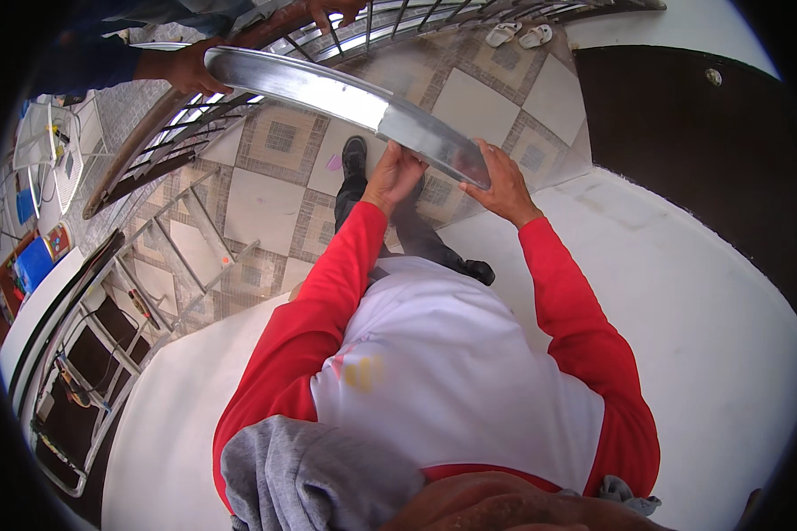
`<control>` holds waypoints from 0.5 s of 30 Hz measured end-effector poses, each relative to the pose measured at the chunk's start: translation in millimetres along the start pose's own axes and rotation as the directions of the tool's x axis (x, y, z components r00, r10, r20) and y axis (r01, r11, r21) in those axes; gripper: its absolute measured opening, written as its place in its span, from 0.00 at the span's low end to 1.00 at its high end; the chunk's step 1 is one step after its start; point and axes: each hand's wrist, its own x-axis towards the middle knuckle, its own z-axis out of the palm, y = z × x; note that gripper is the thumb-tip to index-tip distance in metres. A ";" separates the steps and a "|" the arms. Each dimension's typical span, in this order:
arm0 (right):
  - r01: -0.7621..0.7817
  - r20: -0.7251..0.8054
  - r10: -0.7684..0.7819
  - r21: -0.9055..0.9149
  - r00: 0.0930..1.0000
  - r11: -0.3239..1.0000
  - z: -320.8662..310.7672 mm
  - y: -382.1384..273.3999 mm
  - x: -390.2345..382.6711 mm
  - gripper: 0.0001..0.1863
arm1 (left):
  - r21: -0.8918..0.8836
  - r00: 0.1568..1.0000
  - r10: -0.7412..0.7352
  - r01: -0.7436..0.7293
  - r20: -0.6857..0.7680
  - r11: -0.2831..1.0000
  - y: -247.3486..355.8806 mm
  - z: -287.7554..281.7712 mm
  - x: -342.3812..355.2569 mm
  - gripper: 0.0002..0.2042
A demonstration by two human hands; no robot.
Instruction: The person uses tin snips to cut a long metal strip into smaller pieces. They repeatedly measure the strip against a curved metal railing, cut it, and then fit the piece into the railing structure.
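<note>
A long, shiny silvery metal strip (328, 99) slants across the space in front of me, bending in the view. A step or seam crosses it near the middle, and I cannot tell if it is one piece or two. My right hand (506, 188) grips its near right end, thumb and fingers round the end. Under its lower edge, my left hand (395, 180) is closed with the fingers partly hidden behind the metal. At the far left end, another person's hand (190, 67) in a dark sleeve holds the strip.
A curved stair railing (142, 168) with dark bars runs along the far left. A metal ladder (181, 239) stands on the patterned tile floor (261, 199). White sandals (520, 35) lie far off, a dark door (682, 142) is at right, and a blue container (34, 264) sits at left.
</note>
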 end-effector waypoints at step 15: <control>0.026 -0.163 -0.037 -0.068 0.986 0.997 35.5 0.9 -12.0 0.44 | -0.101 0.974 0.214 -0.206 0.077 0.973 -20.5 17.9 10.6 0.40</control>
